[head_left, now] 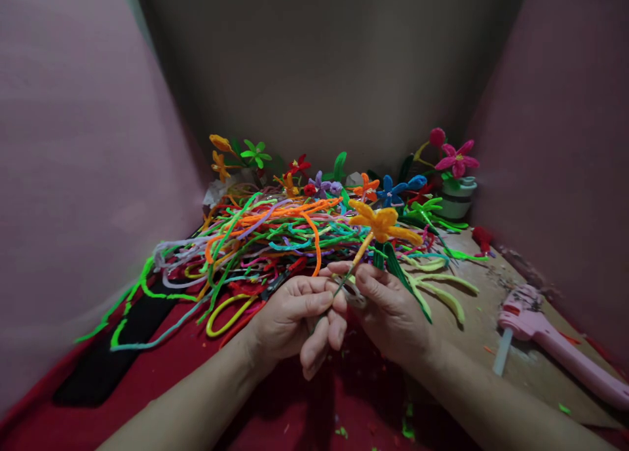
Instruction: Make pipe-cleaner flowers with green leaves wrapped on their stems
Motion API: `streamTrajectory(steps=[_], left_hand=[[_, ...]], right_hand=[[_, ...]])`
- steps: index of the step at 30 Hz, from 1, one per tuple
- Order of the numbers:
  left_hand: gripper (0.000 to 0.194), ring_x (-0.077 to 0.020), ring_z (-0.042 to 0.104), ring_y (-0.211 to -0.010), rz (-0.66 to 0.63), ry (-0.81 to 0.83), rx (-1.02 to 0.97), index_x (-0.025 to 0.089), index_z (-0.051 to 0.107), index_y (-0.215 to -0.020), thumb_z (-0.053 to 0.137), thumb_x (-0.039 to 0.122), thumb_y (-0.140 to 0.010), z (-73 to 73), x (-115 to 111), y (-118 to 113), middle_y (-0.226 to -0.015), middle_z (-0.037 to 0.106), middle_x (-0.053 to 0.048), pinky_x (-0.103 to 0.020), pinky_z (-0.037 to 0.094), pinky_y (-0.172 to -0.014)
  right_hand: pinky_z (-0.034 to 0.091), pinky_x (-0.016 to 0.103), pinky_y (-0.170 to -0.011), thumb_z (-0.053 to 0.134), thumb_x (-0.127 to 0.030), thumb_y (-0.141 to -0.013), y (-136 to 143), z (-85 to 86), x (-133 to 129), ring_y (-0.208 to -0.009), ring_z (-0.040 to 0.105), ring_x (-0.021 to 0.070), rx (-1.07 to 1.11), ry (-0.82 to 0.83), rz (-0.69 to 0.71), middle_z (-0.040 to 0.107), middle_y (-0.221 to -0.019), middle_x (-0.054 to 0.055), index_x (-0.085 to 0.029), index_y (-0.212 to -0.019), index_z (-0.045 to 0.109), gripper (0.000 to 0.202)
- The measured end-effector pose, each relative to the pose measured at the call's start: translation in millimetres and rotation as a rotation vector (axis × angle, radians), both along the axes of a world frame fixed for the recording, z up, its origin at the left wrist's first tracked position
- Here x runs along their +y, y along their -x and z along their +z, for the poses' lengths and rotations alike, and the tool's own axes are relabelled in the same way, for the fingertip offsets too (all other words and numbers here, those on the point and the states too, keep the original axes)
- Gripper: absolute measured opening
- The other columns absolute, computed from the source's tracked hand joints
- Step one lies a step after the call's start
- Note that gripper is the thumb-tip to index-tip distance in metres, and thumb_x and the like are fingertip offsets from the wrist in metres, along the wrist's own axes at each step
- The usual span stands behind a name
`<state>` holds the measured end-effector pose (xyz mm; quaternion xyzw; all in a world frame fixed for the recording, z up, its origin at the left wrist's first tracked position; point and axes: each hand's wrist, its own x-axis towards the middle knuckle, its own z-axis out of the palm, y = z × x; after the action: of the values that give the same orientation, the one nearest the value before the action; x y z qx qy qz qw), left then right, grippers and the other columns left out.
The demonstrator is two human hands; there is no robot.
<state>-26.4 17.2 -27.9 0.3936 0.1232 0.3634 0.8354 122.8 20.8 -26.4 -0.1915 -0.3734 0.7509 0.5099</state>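
Between my hands a yellow-orange pipe-cleaner flower (381,223) leans up and to the right on a thin stem (361,253). The lower stem, wrapped in green, is pinched between the thumb and fingers of my left hand (299,313). My right hand (393,307) is closed beside it, around a pale ring (354,294) that looks like a roll of tape. Part of that ring is hidden by the fingers. Dark green pipe-cleaner leaves (397,271) show just behind my right hand; I cannot tell whether they touch it.
A heap of colourful pipe cleaners (275,235) spreads behind my hands, with finished flowers along the back. At right, a pink glue gun (535,326) lies on a brown board (511,385), near a potted pink flower (458,159). Dark-handled pliers (278,284) lie by the heap.
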Motion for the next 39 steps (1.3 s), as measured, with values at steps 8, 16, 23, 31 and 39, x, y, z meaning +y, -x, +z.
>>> streamTrajectory(steps=[8, 16, 23, 31, 39], left_hand=[[0.018, -0.0041, 0.043, -0.025, -0.003, 0.015, -0.007, 0.007, 0.059, -0.083, 0.044, 0.017, -0.085, 0.8, 0.1, -1.2, -0.060, 0.065, -0.006, -0.017, 0.045, -0.029], [0.017, -0.0030, 0.041, -0.024, 0.012, 0.035, -0.031, 0.008, 0.058, -0.080, 0.043, 0.015, -0.084, 3.2, -1.3, -2.0, -0.058, 0.064, -0.005, -0.016, 0.044, -0.027], [0.013, -0.0013, 0.038, -0.021, -0.008, 0.054, -0.057, 0.008, 0.056, -0.082, 0.045, 0.016, -0.084, 3.8, -2.6, 0.2, -0.057, 0.063, -0.003, -0.015, 0.043, -0.027], [0.017, -0.0025, 0.039, -0.022, -0.039, 0.054, -0.061, 0.007, 0.057, -0.082, 0.042, 0.016, -0.085, 4.4, -1.3, 2.7, -0.057, 0.063, -0.004, -0.016, 0.044, -0.028], [0.025, -0.0056, 0.044, -0.024, 0.048, -0.009, 0.095, 0.008, 0.059, -0.082, 0.037, 0.019, -0.087, 4.2, 4.3, 2.3, -0.055, 0.062, -0.004, -0.019, 0.045, -0.029]], right_hand=[[0.042, 0.038, -0.091, 0.064, -0.031, -0.074, 0.1, -3.9, 2.3, -0.093, 0.063, 0.0224, -0.002, -0.002, -0.004, 0.071, -0.094, 0.005, -0.020, -0.090, 0.070, 0.020], [0.038, 0.040, -0.095, 0.068, -0.031, -0.071, 0.6, -7.3, 3.2, -0.103, 0.059, 0.0239, 0.011, -0.017, 0.040, 0.068, -0.104, 0.008, -0.020, -0.097, 0.069, 0.028], [0.038, 0.042, -0.095, 0.070, -0.033, -0.069, 1.7, -4.3, 2.1, -0.102, 0.058, 0.0243, 0.002, -0.021, -0.001, 0.069, -0.102, 0.006, -0.023, -0.086, 0.072, 0.020], [0.045, 0.034, -0.082, 0.066, -0.026, -0.071, 1.0, -0.6, 1.3, -0.082, 0.062, 0.0184, -0.032, -0.051, -0.016, 0.070, -0.090, 0.003, -0.021, -0.085, 0.072, 0.016], [0.048, 0.026, -0.066, 0.065, -0.026, -0.073, 1.7, -0.7, 3.6, -0.070, 0.063, 0.0150, -0.075, -0.024, -0.097, 0.071, -0.075, 0.002, -0.019, -0.081, 0.071, 0.013]])
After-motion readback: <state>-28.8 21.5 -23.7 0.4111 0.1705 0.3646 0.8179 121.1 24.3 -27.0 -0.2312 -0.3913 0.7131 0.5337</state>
